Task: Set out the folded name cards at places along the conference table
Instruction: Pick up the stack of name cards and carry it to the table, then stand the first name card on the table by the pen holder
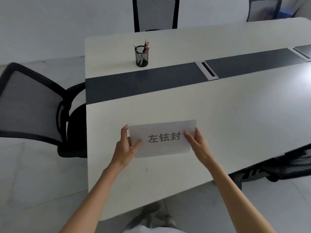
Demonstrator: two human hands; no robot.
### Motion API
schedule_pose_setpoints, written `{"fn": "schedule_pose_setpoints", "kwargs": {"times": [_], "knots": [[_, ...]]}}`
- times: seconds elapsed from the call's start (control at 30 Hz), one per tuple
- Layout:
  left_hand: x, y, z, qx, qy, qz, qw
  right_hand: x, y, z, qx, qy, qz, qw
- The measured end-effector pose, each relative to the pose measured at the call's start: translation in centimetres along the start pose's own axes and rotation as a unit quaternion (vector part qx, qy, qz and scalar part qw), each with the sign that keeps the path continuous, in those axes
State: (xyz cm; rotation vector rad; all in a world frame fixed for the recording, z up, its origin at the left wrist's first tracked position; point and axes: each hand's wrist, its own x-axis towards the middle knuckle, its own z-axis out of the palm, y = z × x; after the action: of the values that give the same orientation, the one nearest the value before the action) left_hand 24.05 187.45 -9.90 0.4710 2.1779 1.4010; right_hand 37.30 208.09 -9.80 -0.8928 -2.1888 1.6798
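Note:
A white paper name card (162,138) with grey printed characters is held over the near part of the white conference table (235,125). My left hand (125,147) pinches the card's left edge, thumb on its front face. My right hand (196,143) holds the right edge, fingers laid on the front. The printed face is turned towards me. I cannot tell whether the card's lower edge touches the table. No other name cards are in view.
A black mesh pen cup (142,55) with pens stands near the table's far left end. A dark strip (143,84) with cable slots runs along the table's middle. Black mesh chairs stand at the left (32,105), far side (155,14), far right (264,9) and near right (292,165).

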Motion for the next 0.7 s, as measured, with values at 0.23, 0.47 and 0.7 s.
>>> {"fn": "schedule_pose_setpoints", "kwargs": {"times": [0.23,0.47,0.7], "knots": [[6.7,0.0,0.9,0.036,-0.025,-0.017,0.999,7.0,1.8,-0.3,-0.064,-0.002,0.018,0.998],[9.5,0.5,3.6,0.066,-0.067,-0.023,0.995,8.8,4.4,-2.7,-0.044,0.014,0.05,0.998],[9.5,0.8,6.8,0.081,-0.088,0.001,0.993,7.6,6.6,-5.5,-0.054,0.028,0.059,0.996]]}}
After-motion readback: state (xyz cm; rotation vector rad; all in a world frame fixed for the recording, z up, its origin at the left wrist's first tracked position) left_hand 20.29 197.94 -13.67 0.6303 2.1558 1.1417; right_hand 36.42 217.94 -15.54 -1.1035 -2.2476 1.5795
